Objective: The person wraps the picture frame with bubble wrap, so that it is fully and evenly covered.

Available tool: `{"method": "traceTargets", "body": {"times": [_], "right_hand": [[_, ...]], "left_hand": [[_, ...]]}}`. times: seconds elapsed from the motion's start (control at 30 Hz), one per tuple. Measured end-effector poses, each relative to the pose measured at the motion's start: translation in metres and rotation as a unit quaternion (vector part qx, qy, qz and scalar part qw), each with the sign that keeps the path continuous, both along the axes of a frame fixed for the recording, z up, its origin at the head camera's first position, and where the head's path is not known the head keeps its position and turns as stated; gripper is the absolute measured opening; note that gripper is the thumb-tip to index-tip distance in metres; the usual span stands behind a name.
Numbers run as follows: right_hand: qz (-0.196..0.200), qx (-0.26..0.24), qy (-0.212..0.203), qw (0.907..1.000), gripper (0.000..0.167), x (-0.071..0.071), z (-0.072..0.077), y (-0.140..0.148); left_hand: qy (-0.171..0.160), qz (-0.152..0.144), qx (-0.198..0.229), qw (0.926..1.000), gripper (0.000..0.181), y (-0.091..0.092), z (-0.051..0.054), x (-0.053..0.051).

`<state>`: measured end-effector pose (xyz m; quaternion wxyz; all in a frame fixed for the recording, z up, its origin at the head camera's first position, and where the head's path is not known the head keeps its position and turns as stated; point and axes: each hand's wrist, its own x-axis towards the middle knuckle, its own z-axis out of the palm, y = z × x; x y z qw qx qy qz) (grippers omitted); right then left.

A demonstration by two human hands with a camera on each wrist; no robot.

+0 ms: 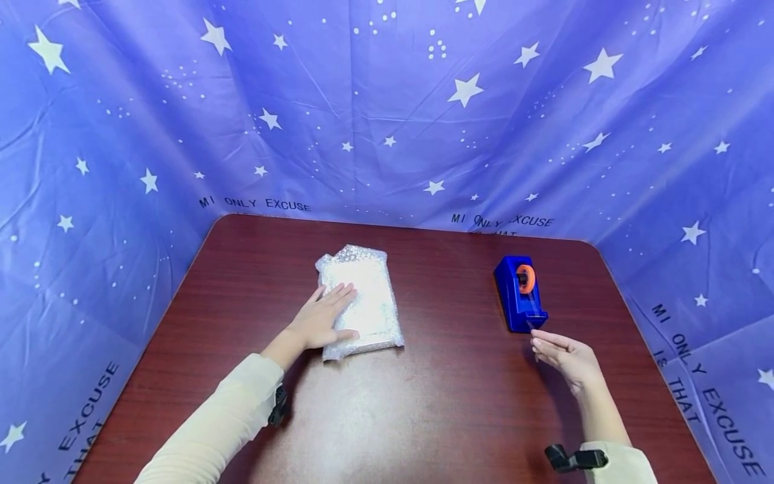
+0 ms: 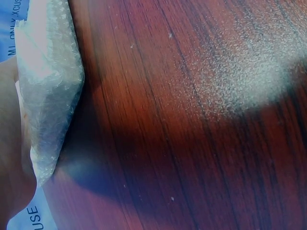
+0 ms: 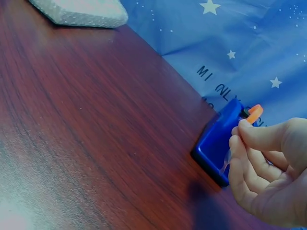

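Observation:
A flat package in bubble wrap (image 1: 371,296) lies left of the table's middle. My left hand (image 1: 319,321) rests on its left side with fingers spread and straight. In the left wrist view only part of that hand (image 2: 12,158) shows beside the package's edge (image 2: 55,91). On the right stands a blue tape dispenser (image 1: 510,296) holding a roll of clear tape on an orange core (image 1: 527,279). Just in front of it, my right hand (image 1: 568,357) pinches the tape's end between thumb and fingers. The right wrist view shows this pinch close beside the dispenser (image 3: 216,139).
A dark red wood-grain table (image 1: 447,390) carries both things, with a bright glare at its front middle. Blue cloth with white stars (image 1: 387,101) hangs along the back and both sides. Each wrist wears a small black camera mount (image 1: 574,459).

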<state>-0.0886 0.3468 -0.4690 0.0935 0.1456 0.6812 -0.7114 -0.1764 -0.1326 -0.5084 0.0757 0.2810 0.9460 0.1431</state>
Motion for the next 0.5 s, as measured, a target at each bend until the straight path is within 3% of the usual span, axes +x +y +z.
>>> {"method": "traceTargets", "body": {"times": [0.5], "right_hand": [[0.017,0.013,-0.027,0.9994,0.031,-0.008,-0.001,-0.026]], "left_hand": [[-0.012,0.001,0.006,0.9999,0.088,0.001,0.003,0.001]]}}
